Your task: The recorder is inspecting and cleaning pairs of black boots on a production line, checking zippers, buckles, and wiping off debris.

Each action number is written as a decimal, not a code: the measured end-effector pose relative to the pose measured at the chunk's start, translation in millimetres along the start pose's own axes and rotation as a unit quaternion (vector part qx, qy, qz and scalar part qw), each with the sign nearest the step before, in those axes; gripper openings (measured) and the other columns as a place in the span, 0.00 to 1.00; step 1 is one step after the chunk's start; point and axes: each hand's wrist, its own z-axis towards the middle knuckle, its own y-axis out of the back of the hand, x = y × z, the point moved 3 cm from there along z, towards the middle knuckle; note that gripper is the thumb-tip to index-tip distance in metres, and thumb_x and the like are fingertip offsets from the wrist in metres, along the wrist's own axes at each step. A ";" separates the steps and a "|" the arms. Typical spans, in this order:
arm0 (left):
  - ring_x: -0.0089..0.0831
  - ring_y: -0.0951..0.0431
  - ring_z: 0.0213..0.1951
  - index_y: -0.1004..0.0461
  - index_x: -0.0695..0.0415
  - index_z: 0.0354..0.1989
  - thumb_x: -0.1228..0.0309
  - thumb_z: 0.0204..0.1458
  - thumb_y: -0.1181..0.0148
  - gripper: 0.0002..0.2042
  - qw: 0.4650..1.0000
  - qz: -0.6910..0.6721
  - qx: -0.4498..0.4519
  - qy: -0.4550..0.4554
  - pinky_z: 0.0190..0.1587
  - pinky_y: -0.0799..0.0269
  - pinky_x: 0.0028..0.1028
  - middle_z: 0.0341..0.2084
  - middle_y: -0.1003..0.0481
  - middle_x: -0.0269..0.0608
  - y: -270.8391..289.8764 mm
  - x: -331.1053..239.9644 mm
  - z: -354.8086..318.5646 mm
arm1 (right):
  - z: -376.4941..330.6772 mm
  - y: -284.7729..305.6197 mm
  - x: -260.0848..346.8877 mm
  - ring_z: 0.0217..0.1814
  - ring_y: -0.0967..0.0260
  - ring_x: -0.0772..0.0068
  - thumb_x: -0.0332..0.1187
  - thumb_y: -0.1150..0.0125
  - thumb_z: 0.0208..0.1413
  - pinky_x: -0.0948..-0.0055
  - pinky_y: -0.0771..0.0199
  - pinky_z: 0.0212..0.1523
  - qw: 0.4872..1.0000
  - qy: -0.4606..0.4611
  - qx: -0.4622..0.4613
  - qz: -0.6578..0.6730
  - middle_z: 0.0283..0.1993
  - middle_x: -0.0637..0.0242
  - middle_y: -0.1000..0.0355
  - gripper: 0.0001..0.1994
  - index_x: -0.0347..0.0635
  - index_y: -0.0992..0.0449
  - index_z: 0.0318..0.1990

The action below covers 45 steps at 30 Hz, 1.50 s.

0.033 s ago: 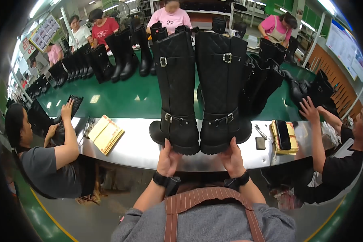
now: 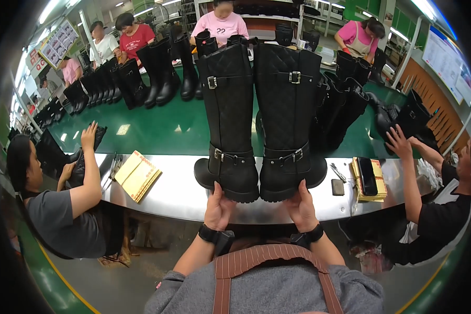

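Two tall black boots stand upright side by side in front of me, their quilted shafts fitted with silver buckles at top and ankle. My left hand (image 2: 218, 209) grips the left boot (image 2: 228, 115) low at its sole, thumb up against the side and fingers tucked beneath. In the same way my right hand (image 2: 300, 208) holds the right boot (image 2: 289, 115) by its sole. The fingers under both soles are partly hidden. The boots are at the metal front edge of the workbench; whether the soles touch it, I cannot tell.
A steel strip (image 2: 180, 180) edges the green bench (image 2: 136, 128). Yellow paper bundles lie left (image 2: 138, 176) and right, the right one under a black phone (image 2: 368, 176). A small grey block (image 2: 338, 187) sits nearby. Black boots (image 2: 162, 73) line the bench; co-workers handle boots at both sides.
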 end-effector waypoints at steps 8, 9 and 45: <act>0.36 0.32 0.58 0.43 0.48 0.64 0.57 0.60 0.47 0.25 1.000 -0.016 -0.015 0.008 0.59 0.37 0.42 0.59 0.34 0.36 16.9 8.1 -1.7 | -2.0 8.6 -4.8 0.56 0.33 0.67 0.50 0.47 0.62 0.64 0.34 0.56 0.999 0.038 0.014 -0.020 0.57 0.66 0.30 0.25 0.43 0.34 0.59; 0.37 0.33 0.59 0.44 0.49 0.64 0.57 0.61 0.48 0.25 1.000 -0.012 -0.010 0.007 0.60 0.38 0.42 0.60 0.34 0.37 16.6 7.1 -1.9 | -1.5 10.3 -3.1 0.58 0.33 0.66 0.50 0.47 0.62 0.63 0.35 0.58 0.999 0.029 0.021 -0.021 0.58 0.65 0.31 0.26 0.42 0.36 0.60; 0.42 0.50 0.69 0.70 0.62 0.70 0.63 0.30 0.19 0.65 0.885 0.399 0.202 -0.133 0.69 0.58 0.35 0.67 0.50 0.52 -69.2 0.0 62.8 | 13.6 -55.6 76.8 0.62 0.38 0.59 0.40 0.20 0.34 0.63 0.36 0.60 0.702 0.273 0.226 -0.618 0.58 0.56 0.35 0.39 0.37 0.32 0.57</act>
